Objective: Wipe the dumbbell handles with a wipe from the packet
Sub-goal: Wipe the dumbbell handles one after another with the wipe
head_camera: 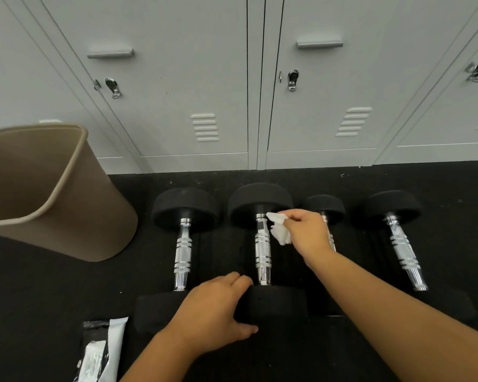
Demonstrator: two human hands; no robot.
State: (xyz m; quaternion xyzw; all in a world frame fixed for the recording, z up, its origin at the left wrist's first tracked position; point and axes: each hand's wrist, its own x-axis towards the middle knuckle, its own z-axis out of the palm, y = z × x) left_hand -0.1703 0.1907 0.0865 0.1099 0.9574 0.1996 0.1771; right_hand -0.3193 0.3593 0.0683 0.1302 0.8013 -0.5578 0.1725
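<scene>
Several black dumbbells with chrome handles lie side by side on the dark floor mat. My right hand (307, 230) pinches a crumpled white wipe (279, 228) just right of the far end of the second dumbbell's handle (262, 249). My left hand (218, 307) grips the near black head (276, 301) of that same dumbbell. The leftmost dumbbell's handle (183, 252) and the rightmost one (403, 249) lie bare. My right hand and forearm partly hide the third dumbbell (325, 206). The black and white wipe packet (100, 351) lies on the mat at the lower left.
A tan waste bin (66, 205) stands on the mat at the left, close to the leftmost dumbbell. Grey metal lockers (204, 92) form a wall right behind the far dumbbell heads. Dark mat stretches along the right side and foreground.
</scene>
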